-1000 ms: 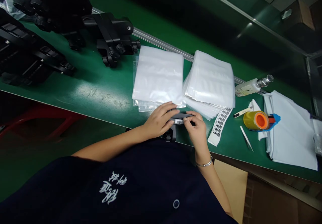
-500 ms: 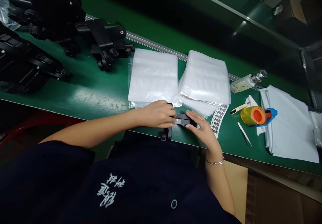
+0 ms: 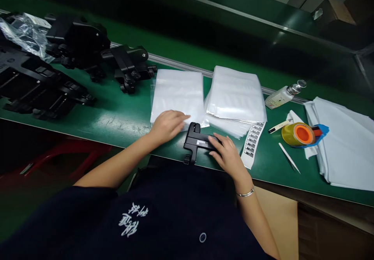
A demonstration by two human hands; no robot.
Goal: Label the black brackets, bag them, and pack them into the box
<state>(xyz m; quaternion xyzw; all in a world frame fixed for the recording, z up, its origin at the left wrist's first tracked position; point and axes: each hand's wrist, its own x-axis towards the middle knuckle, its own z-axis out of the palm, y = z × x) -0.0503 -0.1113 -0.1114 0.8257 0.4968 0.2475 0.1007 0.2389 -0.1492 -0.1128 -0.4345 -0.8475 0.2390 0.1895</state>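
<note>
A black plastic bracket (image 3: 201,143) with a wide T-shaped head and a small white label lies at the table's near edge. Thumb and fingers of my right hand (image 3: 229,154) are around its right end, which they partly cover. My left hand (image 3: 168,127) is off the bracket, to its left, over the near edge of the left stack of clear plastic bags (image 3: 178,92). Its index finger stretches to the right, and I see nothing in it. A second stack of plastic bags (image 3: 238,92) lies behind the bracket, beside a strip of printed labels (image 3: 251,145).
Similar black brackets (image 3: 130,65) and larger black assemblies (image 3: 37,80) fill the left of the green table (image 3: 117,125). On the right are a pump bottle (image 3: 282,97), a tape roll (image 3: 298,134), tweezers (image 3: 288,158), a box cutter (image 3: 278,126) and white sheets (image 3: 347,147).
My left hand has let go of the bracket and moved left, uncovering its head and label. My right hand stays on the bracket's right end. The camera view has shifted slightly.
</note>
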